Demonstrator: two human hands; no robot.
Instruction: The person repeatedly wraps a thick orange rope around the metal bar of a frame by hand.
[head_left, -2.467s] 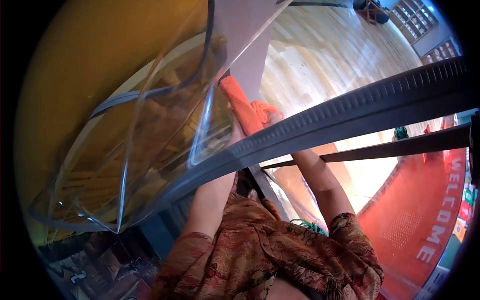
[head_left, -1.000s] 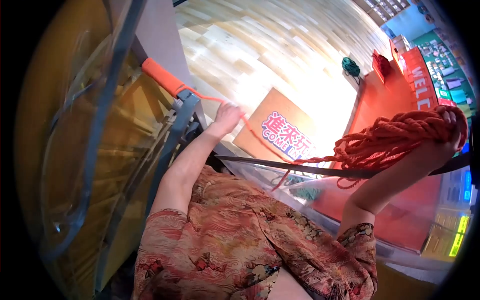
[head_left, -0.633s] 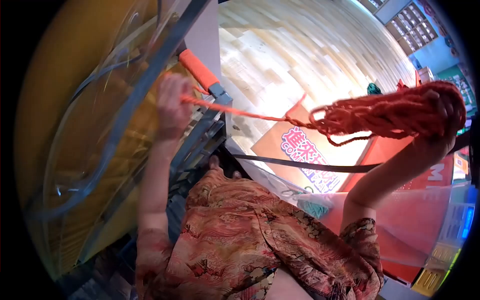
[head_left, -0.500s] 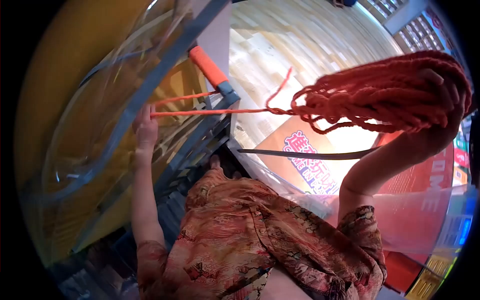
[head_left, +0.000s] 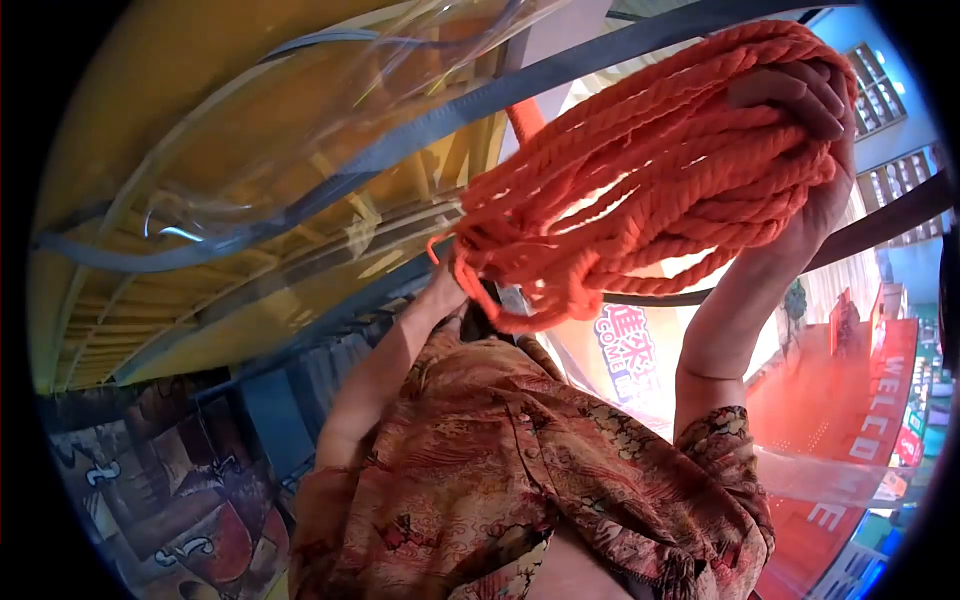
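Note:
A thick bundle of looped orange-red rope [head_left: 660, 170] fills the upper middle of the view. My right hand [head_left: 805, 120] is closed round its right end, fingers curled over the strands. At the bundle's lower left end is my left hand [head_left: 447, 283]; the rope hides most of its fingers, and a thin orange strand shows beside it. Behind the bundle, part of an orange-wrapped bar [head_left: 524, 120] is visible.
Grey-edged clear plastic sheeting [head_left: 400, 140] crosses the upper left, before a yellow ribbed structure [head_left: 200, 320]. A dark strap [head_left: 890, 215] passes behind my right forearm. A red "WELCOME" surface [head_left: 830, 400] and a printed sign [head_left: 628, 350] lie lower right.
The rope bundle has come across to the left and looks larger. My left hand has moved right, to the bundle's end, from where it held a strand stretched out. The view has shifted.

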